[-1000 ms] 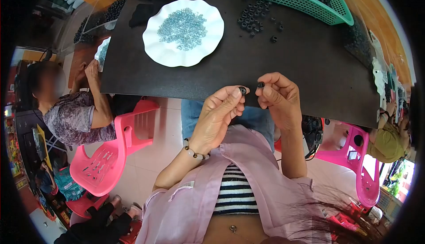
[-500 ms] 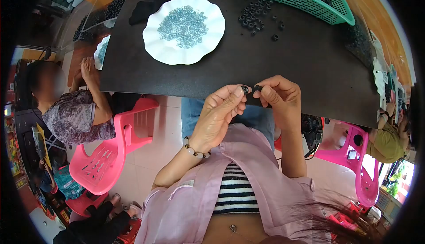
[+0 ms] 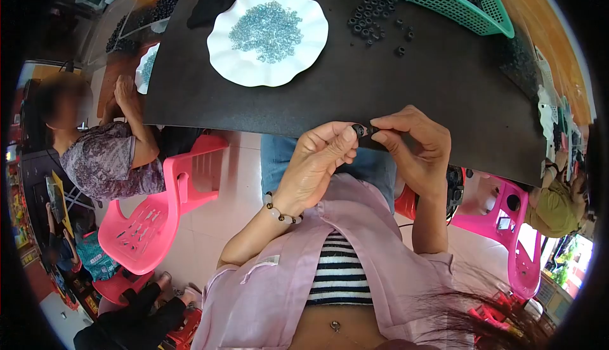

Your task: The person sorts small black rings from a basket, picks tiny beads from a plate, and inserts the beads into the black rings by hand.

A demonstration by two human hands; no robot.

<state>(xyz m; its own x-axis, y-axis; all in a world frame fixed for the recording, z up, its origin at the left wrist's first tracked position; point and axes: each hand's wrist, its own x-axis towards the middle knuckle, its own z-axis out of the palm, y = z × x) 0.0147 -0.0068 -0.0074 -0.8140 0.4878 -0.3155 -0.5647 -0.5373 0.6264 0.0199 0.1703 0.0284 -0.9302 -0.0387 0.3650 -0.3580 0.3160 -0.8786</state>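
Note:
Just in front of the table edge, my left hand [image 3: 317,169] pinches a small round black part [image 3: 360,130] with a hole, between thumb and bent fingers. My right hand [image 3: 424,150] meets it from the right, thumb and fingertips closed on a tiny dark piece [image 3: 372,131] whose kind is too small to tell. The two pieces are very close; I cannot tell whether they touch. Beyond my hands lies a white wavy-edged plate [image 3: 219,64] with a heap of small clear rings [image 3: 266,31]. Several loose black ring-shaped parts [image 3: 368,20] lie to its right.
A green perforated basket [image 3: 438,7] full of black parts stands at the back right of the dark table [image 3: 266,105]. Black cloth [image 3: 209,10] lies back left. Another person [image 3: 114,153] sits at left by a pink chair [image 3: 143,236]; a second pink chair [image 3: 507,223] is at right.
My right hand has turned and shifted slightly right, its fingers straighter over the tiny dark piece. My left hand still holds the black part, turned a little. The view has shifted slightly.

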